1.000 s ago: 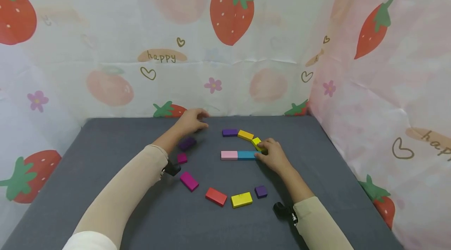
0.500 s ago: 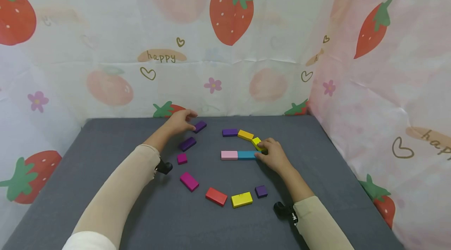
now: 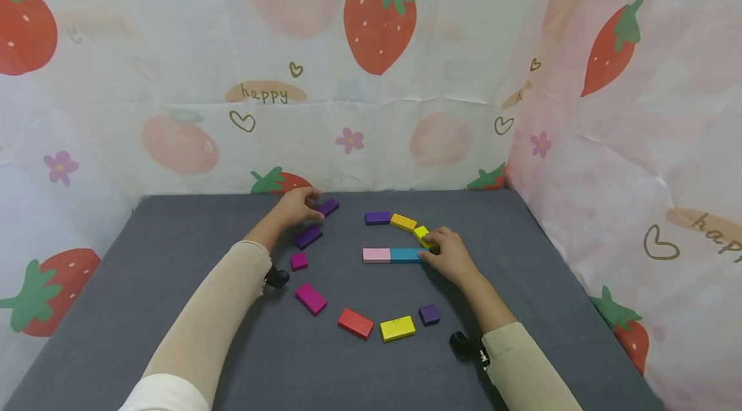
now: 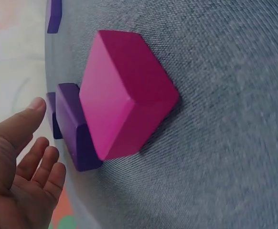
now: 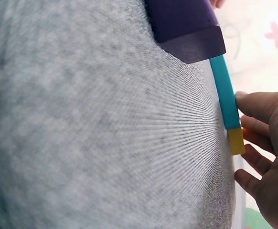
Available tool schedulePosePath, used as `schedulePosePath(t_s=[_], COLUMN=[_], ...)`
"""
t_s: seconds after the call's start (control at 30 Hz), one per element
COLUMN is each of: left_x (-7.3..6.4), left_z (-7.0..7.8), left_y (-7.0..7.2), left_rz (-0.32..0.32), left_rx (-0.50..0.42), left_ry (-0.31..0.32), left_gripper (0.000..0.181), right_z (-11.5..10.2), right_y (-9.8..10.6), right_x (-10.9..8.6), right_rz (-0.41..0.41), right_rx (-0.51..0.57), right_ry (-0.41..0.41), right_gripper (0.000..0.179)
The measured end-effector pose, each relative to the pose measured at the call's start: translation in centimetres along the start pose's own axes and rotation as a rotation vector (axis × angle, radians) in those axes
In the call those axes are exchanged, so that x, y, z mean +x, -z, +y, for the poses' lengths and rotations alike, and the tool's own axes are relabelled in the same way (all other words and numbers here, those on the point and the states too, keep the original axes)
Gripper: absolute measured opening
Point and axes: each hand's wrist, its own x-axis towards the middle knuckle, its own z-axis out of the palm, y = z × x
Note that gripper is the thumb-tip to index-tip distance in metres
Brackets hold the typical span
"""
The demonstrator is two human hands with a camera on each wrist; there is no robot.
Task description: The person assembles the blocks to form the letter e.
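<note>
On the grey cloth, small coloured blocks lie in a broken ring around a short row. In the head view my left hand is beside the far-left purple block, thumb and fingers apart. In the left wrist view its thumb stands off from the loosely bent fingers, with a purple block and a magenta block nearby. My right hand rests at the right end of the row, thumb by the blue block, fingertips near the yellow block. A pink block adjoins the blue one.
A purple block and an orange block form the far arc. Nearer lie a magenta block, a red block, a yellow block and a purple cube. A strawberry-print curtain borders the table behind.
My left hand has drawn back leftward from the far-left purple block, uncovering it, then dipped slightly toward it again. My right hand has stayed in place.
</note>
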Motion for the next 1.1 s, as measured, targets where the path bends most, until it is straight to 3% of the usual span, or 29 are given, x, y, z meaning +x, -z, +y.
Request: schedulePosePath(t_s=[0.5, 1.1], left_x=[0.6, 0.7], left_z=[-0.4, 0.1], left_y=[-1.8, -2.5], left_rz=[0.026, 0.086], left_rx=[0.046, 0.078], left_ry=[0.03, 0.064], left_gripper=[0.065, 0.05], right_z=[-0.1, 0.0], right_y=[0.0, 0.0], right_x=[0.0, 0.0], right_rz=[-0.003, 0.0], right_rx=[0.003, 0.02], right_ry=[-0.002, -0.01], right_gripper=[0.041, 0.042])
